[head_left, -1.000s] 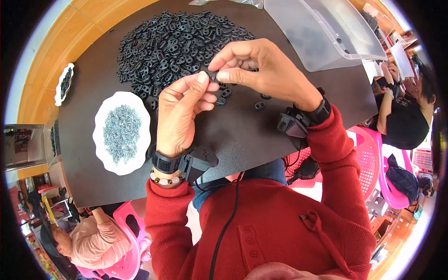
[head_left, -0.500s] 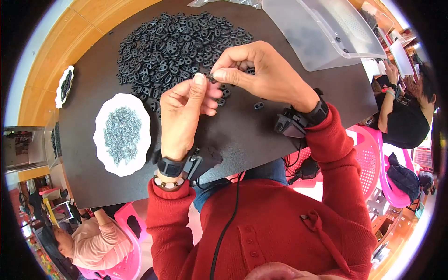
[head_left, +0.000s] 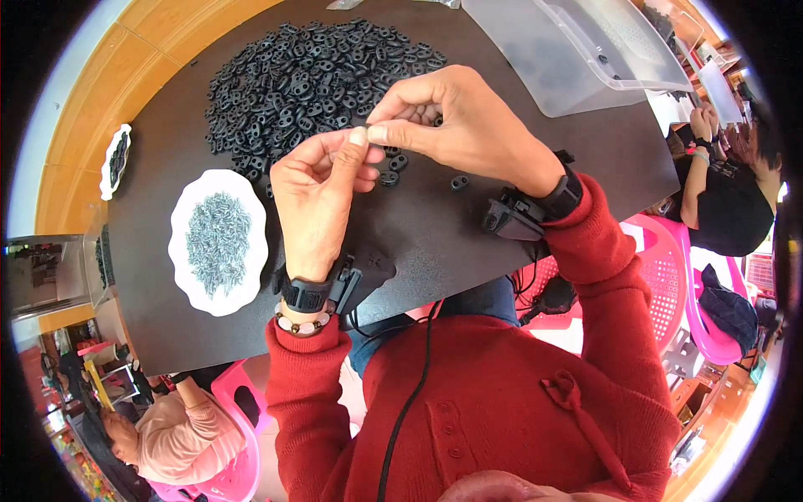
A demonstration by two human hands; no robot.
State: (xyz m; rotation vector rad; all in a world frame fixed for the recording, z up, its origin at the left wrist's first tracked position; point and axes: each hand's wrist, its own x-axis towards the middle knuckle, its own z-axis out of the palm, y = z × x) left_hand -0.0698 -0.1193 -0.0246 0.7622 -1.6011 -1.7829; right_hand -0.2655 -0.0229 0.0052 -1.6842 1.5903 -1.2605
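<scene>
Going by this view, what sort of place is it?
Probably a small-parts workshop: a pile of black plastic parts, a white dish of tiny metal pieces, and another person seated nearby.

The desk (head_left: 427,234) is showing dark brown; the piled pieces (head_left: 293,92) are showing black. The plate (head_left: 177,247) is showing plain white; its small parts (head_left: 219,238) are probably showing silver-grey. The sweater (head_left: 510,385) is showing solid red; the chair (head_left: 661,289) is showing pink with dotted perforations.
</scene>
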